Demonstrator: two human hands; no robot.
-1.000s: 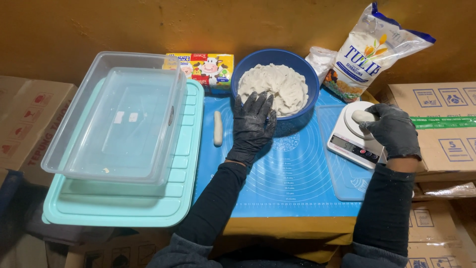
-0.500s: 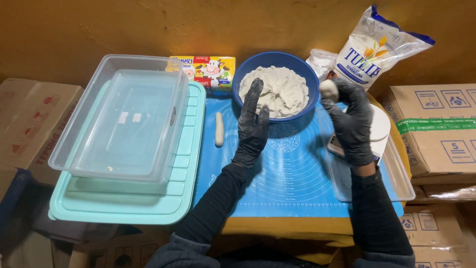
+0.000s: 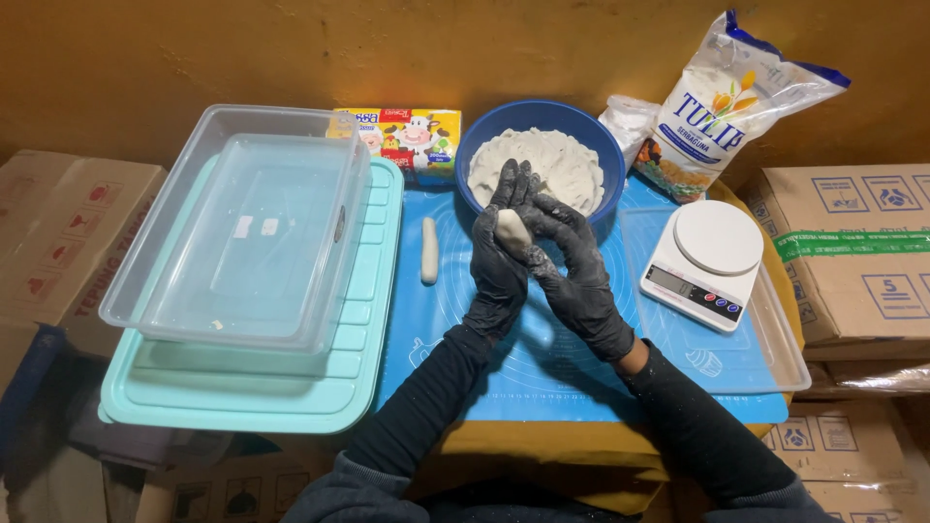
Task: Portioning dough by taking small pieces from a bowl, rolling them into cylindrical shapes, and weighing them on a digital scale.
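Far left: a cardboard box (image 3: 58,242) sits by the table.
Containers: a clear plastic tub (image 3: 242,232) rests on a teal lid (image 3: 358,387).
Mat: a blue silicone mat (image 3: 542,378) carries one rolled dough stick (image 3: 429,250), lying alone, apart from the hands.
Left hand (image 3: 499,257): black-gloved, palm up and open under a small dough piece (image 3: 511,230).
Right hand (image 3: 576,271): gloved too, fingers folded over that dough piece, pressing it against the left palm, just in front of the bowl.
Bowl: blue bowl (image 3: 591,136), full of dough.
Right side: white kitchen scale (image 3: 705,261), bare platform; flour bag (image 3: 727,107) behind it.
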